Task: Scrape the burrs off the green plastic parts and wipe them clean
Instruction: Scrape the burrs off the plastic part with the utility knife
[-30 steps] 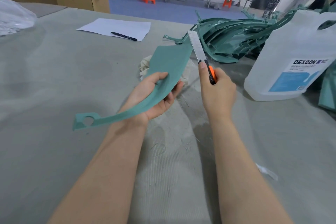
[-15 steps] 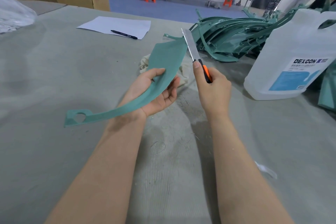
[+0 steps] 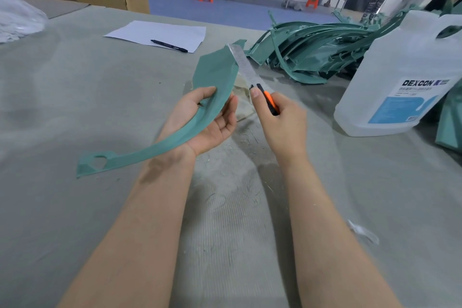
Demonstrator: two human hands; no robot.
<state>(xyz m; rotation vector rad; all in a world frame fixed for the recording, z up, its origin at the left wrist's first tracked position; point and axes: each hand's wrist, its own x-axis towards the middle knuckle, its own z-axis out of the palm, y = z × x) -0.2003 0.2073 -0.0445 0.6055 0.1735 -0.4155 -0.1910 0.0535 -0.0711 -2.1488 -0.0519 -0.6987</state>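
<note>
Left hand (image 3: 207, 120), palm up, cradles a curved green plastic part (image 3: 190, 120), thumb pressed on its upper face and fingers curled under its right edge. Part is held above the table (image 3: 62, 112), broad end raised towards the far edge, narrow holed end hanging out left. Right hand (image 3: 282, 122) grips an orange-and-black utility knife (image 3: 252, 75), its long blade laid against the part's right edge. Pile of green parts (image 3: 312, 50) lies near the far right edge, beside a DEXCON jug (image 3: 400, 77). Rag (image 3: 241, 97) lies under the blade.
</note>
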